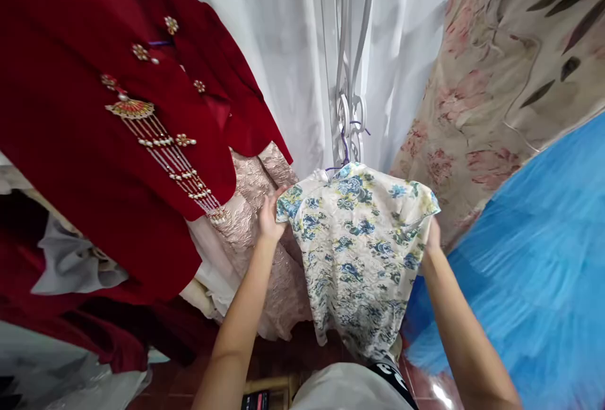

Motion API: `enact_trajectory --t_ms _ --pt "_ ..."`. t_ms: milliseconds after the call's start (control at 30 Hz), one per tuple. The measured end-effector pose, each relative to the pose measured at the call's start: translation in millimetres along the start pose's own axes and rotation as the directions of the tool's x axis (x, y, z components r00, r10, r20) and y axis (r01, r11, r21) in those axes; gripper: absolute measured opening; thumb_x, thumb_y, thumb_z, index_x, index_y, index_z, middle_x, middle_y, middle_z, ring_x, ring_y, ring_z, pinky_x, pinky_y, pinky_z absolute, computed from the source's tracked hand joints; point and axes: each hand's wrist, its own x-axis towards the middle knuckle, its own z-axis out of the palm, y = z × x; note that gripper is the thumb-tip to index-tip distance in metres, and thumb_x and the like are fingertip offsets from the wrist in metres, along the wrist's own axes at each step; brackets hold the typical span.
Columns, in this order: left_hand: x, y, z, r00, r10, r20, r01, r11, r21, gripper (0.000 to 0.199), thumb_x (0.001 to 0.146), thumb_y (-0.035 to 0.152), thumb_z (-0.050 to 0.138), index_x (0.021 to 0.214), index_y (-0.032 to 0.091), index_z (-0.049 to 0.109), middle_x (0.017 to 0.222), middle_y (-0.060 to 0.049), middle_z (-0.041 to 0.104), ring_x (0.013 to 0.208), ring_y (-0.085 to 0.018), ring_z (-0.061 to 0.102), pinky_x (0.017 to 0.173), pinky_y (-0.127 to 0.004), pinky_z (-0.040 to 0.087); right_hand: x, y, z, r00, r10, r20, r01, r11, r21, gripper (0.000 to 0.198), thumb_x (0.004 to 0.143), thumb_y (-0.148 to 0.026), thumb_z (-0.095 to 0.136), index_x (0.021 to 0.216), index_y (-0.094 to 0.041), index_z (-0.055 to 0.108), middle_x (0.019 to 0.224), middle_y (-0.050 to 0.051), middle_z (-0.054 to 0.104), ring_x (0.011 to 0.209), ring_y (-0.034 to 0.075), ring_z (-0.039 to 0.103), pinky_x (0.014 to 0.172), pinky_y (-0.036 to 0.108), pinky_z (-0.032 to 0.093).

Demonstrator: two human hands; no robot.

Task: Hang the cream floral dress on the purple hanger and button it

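In front of me hangs a short-sleeved white blouse [362, 246] with blue, green and yellow flowers. Its neck is up near a white hanger hook [343, 114] and a thin purple cord [346, 148]. My left hand [271, 216] is closed on the edge of the left-side sleeve. On the other side my right hand [432, 239] grips the opposite sleeve, its fingers mostly hidden behind the cloth. Between the two hands the blouse is spread wide, and its lower part drops toward my waist.
At left hang a dark red velvet jacket [184, 101] with a beaded tassel and a pink textured skirt [255, 208]. To the right are a beige floral dress [472, 95] and a blue tulle garment [534, 259]. White curtain [283, 51] covers the back. The floor [177, 381] is reddish tile.
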Motion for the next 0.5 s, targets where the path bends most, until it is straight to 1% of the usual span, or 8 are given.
enact_trajectory --t_ms 67,133,167,267,333,367,433,500 --pt "-7 20 -8 0.998 0.047 0.031 -0.049 0.998 0.045 0.069 0.095 0.072 0.039 0.125 0.017 0.068 0.115 -0.012 0.074 0.107 -0.029 0.069 0.092 -0.042 0.056 -6 -10 -6 0.997 -0.045 -0.068 0.050 0.996 0.079 0.070 0.085 -0.083 0.038 0.122 -0.033 0.070 0.118 0.008 0.075 0.119 0.033 0.065 0.090 0.045 0.057" --pt "-14 41 -5 0.986 0.127 0.106 -0.150 0.955 0.256 0.051 0.093 0.059 0.056 0.118 0.017 0.071 0.111 -0.010 0.074 0.105 -0.028 0.068 0.089 -0.037 0.053 -9 -18 -5 0.982 -0.080 -0.171 0.099 0.989 0.106 0.065 0.085 -0.077 0.047 0.122 -0.029 0.069 0.118 0.009 0.075 0.120 0.032 0.066 0.091 0.043 0.057" --pt "-16 51 0 0.974 0.167 0.155 -0.216 0.892 0.398 0.042 0.094 0.051 0.058 0.114 0.018 0.072 0.106 -0.009 0.075 0.100 -0.027 0.068 0.086 -0.035 0.051 -10 -19 -1 0.969 -0.095 -0.227 0.120 0.988 0.099 0.060 0.084 -0.073 0.052 0.120 -0.028 0.069 0.118 0.009 0.075 0.121 0.031 0.066 0.091 0.042 0.057" --pt "-17 72 30 0.928 0.269 0.257 -0.370 0.600 0.709 0.029 0.100 0.034 0.049 0.109 0.020 0.072 0.093 -0.008 0.074 0.083 -0.024 0.066 0.075 -0.032 0.044 -9 -12 16 0.930 -0.119 -0.349 0.154 0.985 0.073 0.053 0.080 -0.066 0.063 0.117 -0.028 0.068 0.116 0.006 0.076 0.122 0.030 0.065 0.092 0.040 0.058" --pt "-13 81 54 0.906 0.319 0.278 -0.402 0.447 0.799 0.027 0.102 0.028 0.045 0.105 0.020 0.071 0.088 -0.008 0.072 0.077 -0.023 0.064 0.069 -0.031 0.039 -9 -7 26 0.910 -0.111 -0.401 0.163 0.982 0.099 0.053 0.075 -0.063 0.068 0.116 -0.029 0.067 0.113 0.004 0.077 0.122 0.029 0.066 0.090 0.039 0.058" --pt "-9 84 65 0.897 0.339 0.283 -0.410 0.399 0.820 0.028 0.102 0.027 0.044 0.103 0.020 0.070 0.086 -0.009 0.071 0.075 -0.023 0.063 0.067 -0.031 0.036 -9 -6 30 0.898 -0.110 -0.425 0.173 0.979 0.112 0.052 0.074 -0.062 0.070 0.115 -0.029 0.067 0.110 0.004 0.078 0.120 0.028 0.067 0.089 0.038 0.059" --pt "3 91 80 0.883 0.364 0.296 -0.424 0.350 0.835 0.029 0.104 0.030 0.042 0.099 0.020 0.070 0.082 -0.009 0.070 0.072 -0.023 0.061 0.065 -0.032 0.033 -6 -11 34 0.887 -0.130 -0.444 0.200 0.973 0.115 0.051 0.073 -0.061 0.070 0.113 -0.029 0.066 0.105 0.004 0.078 0.117 0.028 0.068 0.086 0.036 0.059" --pt "16 96 84 0.875 0.392 0.285 -0.429 0.350 0.833 0.031 0.105 0.033 0.042 0.097 0.020 0.069 0.079 -0.008 0.069 0.071 -0.023 0.061 0.066 -0.032 0.031 -1 -24 38 0.918 -0.146 -0.370 0.187 0.979 0.077 0.054 0.076 -0.068 0.064 0.113 -0.028 0.065 0.098 0.005 0.077 0.112 0.028 0.068 0.083 0.035 0.058"
